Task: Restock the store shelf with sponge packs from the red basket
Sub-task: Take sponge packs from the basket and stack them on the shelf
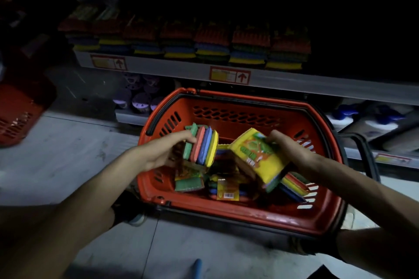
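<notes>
Gripping two sponge packs above the red basket (238,100)

L hand (164,154), centre-left of frame, curls thumb and fingers round a striped pack (201,145). It's a stack of flat green, pink, blue and yellow pads held on edge, wrapped in glossy film. R hand (289,148), centre-right, pinches a yellow-faced pack (260,157) by its top corner, w/ the printed plastic front tilted. Both packs hang just over the basket, which is slotted hard plastic w/ a black rim, sitting on the pale floor (68,154). More loose packs (226,190) lie jumbled inside it. Upper centre, a grey shelf (158,67) carries a row of stacked packs (204,45) in shadow. At far left is a second red basket (18,111), blurred.
</notes>
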`<action>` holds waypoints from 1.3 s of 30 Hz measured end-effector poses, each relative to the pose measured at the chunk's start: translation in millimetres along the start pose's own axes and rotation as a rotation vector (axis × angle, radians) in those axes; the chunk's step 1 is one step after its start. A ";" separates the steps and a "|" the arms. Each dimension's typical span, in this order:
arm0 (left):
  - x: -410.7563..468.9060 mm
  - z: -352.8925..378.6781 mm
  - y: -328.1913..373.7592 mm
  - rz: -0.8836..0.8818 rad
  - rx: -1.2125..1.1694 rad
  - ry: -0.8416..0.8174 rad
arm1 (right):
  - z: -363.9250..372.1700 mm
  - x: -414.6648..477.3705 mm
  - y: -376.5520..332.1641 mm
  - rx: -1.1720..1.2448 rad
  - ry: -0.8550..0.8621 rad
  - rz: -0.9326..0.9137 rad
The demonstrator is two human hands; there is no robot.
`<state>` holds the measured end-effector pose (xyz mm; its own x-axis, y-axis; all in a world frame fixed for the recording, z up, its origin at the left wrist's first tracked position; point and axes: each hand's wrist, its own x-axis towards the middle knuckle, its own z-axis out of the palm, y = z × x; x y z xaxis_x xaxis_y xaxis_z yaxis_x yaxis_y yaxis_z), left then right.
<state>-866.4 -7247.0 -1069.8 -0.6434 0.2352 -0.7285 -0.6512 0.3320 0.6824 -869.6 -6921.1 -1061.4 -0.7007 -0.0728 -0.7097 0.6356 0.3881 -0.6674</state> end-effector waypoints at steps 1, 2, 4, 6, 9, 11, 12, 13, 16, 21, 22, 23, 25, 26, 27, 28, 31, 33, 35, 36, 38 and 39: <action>-2.4 2.8 0.8 0.001 -0.036 0.000 | -2.1 -1.3 -0.5 0.071 -0.001 0.025; -4.1 6.6 2.1 0.017 -0.004 0.013 | -3.5 -3.1 -1.9 0.140 -0.008 0.047; -6.9 15.8 6.9 0.078 0.165 0.063 | -5.3 -6.4 -3.6 0.248 -0.034 0.074; -7.2 22.7 12.2 0.141 0.302 0.112 | -5.8 -11.3 -4.2 0.286 -0.094 0.067; -8.2 31.1 20.2 0.175 0.473 0.165 | -8.1 -19.5 -7.5 0.113 -0.102 -0.114; -9.0 36.1 25.1 0.220 0.543 0.179 | -11.6 -21.4 -10.6 0.024 -0.004 -0.236; -8.7 37.7 26.7 0.239 0.567 0.191 | -14.4 -22.0 -11.2 -0.009 0.059 -0.287; -8.4 38.1 27.8 0.254 0.595 0.218 | -18.1 -21.6 -11.1 -0.083 0.145 -0.355; -6.3 35.5 24.3 0.303 0.695 0.326 | -25.9 -21.4 -8.0 -0.465 0.316 -0.566; -3.6 36.9 7.1 0.324 0.849 0.324 | -25.4 -7.1 -0.5 -0.366 0.120 -0.523; -2.8 38.0 2.8 0.317 0.870 0.311 | -24.1 -3.9 2.6 -0.414 0.122 -0.495; -2.1 39.2 -0.7 0.308 0.900 0.302 | -23.1 0.9 7.8 -0.498 0.147 -0.464; -0.5 43.0 -6.5 0.290 0.984 0.290 | -17.8 8.6 18.3 -0.608 0.157 -0.387; 0.1 45.3 -8.4 0.272 1.022 0.285 | -14.0 11.9 23.0 -0.631 0.139 -0.349; 0.5 47.6 -9.8 0.250 1.053 0.284 | -9.0 14.8 26.4 -0.655 0.122 -0.327; 1.8 49.0 -11.5 0.233 1.073 0.281 | -4.3 17.6 29.2 -0.686 0.104 -0.314; 6.0 49.2 -13.9 0.205 1.093 0.264 | 8.8 24.5 33.4 -0.768 0.030 -0.343; 9.3 46.7 -14.3 0.188 1.101 0.236 | 16.2 28.9 33.8 -0.855 -0.025 -0.382; 11.5 44.5 -12.5 0.174 1.058 0.192 | 23.3 35.6 34.5 -1.003 -0.072 -0.396; 12.6 43.4 -11.5 0.164 1.005 0.168 | 26.1 39.3 34.5 -1.076 -0.074 -0.405; 16.4 39.5 -10.8 0.164 0.905 0.145 | 30.0 44.9 32.5 -1.183 -0.043 -0.429; 18.8 36.9 -11.4 0.183 0.881 0.148 | 31.1 47.2 30.1 -1.217 -0.022 -0.445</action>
<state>-856.2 -7212.7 -1093.5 -0.7914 0.2533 -0.5564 -0.0299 0.8930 0.4491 -873.5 -6941.5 -1122.0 -0.7616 -0.4212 -0.4924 -0.3588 0.9069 -0.2208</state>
